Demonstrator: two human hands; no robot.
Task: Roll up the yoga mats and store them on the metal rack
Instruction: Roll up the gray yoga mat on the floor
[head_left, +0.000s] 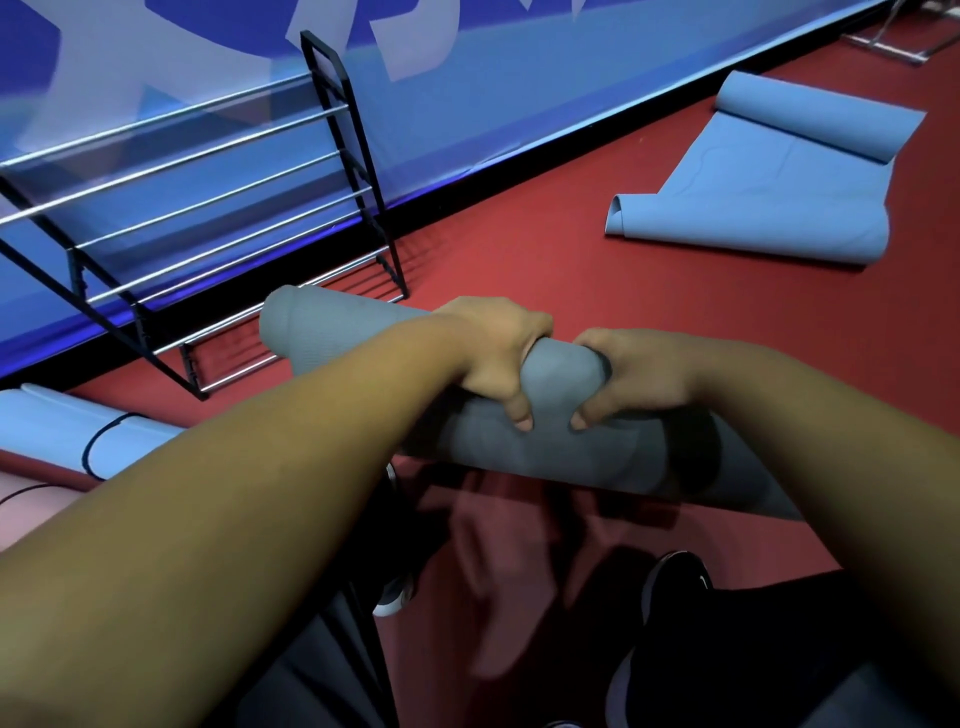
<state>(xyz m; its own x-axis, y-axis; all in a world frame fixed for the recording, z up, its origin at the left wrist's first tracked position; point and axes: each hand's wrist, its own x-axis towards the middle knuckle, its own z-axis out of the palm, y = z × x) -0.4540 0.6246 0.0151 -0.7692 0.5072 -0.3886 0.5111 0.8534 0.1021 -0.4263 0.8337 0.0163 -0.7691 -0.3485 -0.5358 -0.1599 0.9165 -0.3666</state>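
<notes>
A rolled grey yoga mat (332, 338) is held off the red floor, lying across the middle of the view. My left hand (493, 358) grips it from above near its centre, fingers curled round the roll. My right hand (634, 379) grips the same roll right beside it, thumb underneath. The metal rack (223, 218), black frame with silver bars, stands against the blue wall at the left, just beyond the mat's far end; its bars hold nothing that I can see.
A light blue mat (769, 192) lies partly unrolled on the floor at the right. A rolled light blue mat with a black strap (67, 436) and a pink roll (31, 509) lie at the lower left. My dark shoes (670, 587) stand below the mat.
</notes>
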